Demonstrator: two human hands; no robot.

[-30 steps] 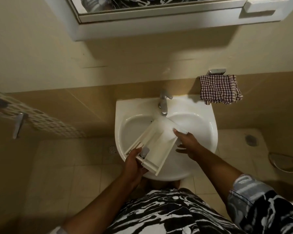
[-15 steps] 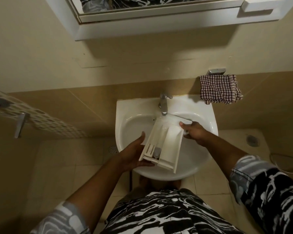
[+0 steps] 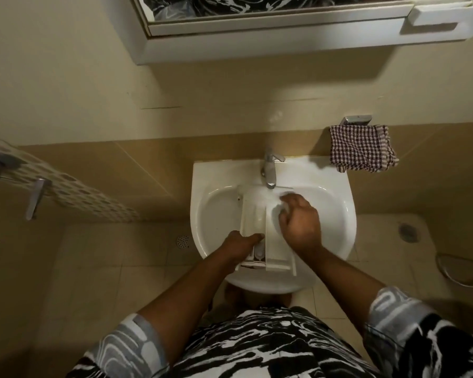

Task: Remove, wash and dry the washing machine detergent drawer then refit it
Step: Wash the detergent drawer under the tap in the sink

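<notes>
drawer (image 3: 253, 214) long axis runs tap (image 3: 269, 170) to us, in sink (image 3: 216, 208). our left hand (image 3: 238, 242) grips near-left wall; right hand (image 3: 301, 222) farther in, curled into right compartment (holding anything? cannot tell).

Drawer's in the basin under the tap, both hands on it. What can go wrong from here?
The left hand grips the detergent drawer at its near end; wet plastic may slip and hit the sink.
Its far end sits under the tap; water could splash onto the floor.
The right hand is in the wide compartment; the small near pockets may get missed.
</notes>
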